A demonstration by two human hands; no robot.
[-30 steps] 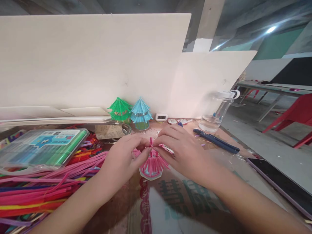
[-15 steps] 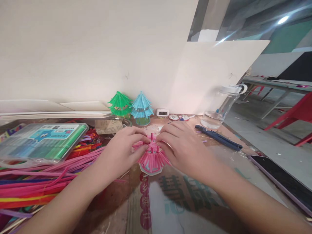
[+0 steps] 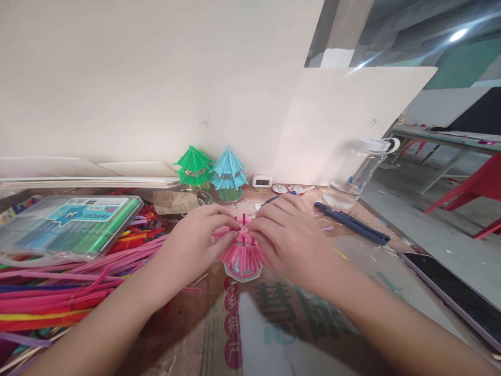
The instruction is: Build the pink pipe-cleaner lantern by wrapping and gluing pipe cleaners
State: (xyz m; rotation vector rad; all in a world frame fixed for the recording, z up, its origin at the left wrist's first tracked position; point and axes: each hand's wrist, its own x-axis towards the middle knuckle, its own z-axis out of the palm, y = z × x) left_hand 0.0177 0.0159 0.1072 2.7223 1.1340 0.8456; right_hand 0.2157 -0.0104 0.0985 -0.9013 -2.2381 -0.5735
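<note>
**Pink model [image 3: 243,258]: upright, between the hands**

Locate the pink model at the centre of the frame, standing on its pale base [image 3: 242,278] on the tabletop [image 3: 176,318]. Its main axis runs upright, as do the short pink posts [image 3: 244,219] at its top. It lies directly ahead of your hands: your left hand [image 3: 199,235] borders it on the left side, your right hand [image 3: 287,230] on the right. Neither hand is clearly nearer. Your fingertips face each other across the upper part, with a narrow gap and a post between them. They are at the model, but whether they press on it or only rest beside it cannot be told.

Compare with the frame one second ago. There, your fingertips were closer together around a post, and a pale-edged pink piece stood out at a slant beside your right fingers. Now no slanted edge shows, and the top of the model is more exposed. A yellow sliver [image 3: 341,254] is now visible beside your right forearm.
</note>
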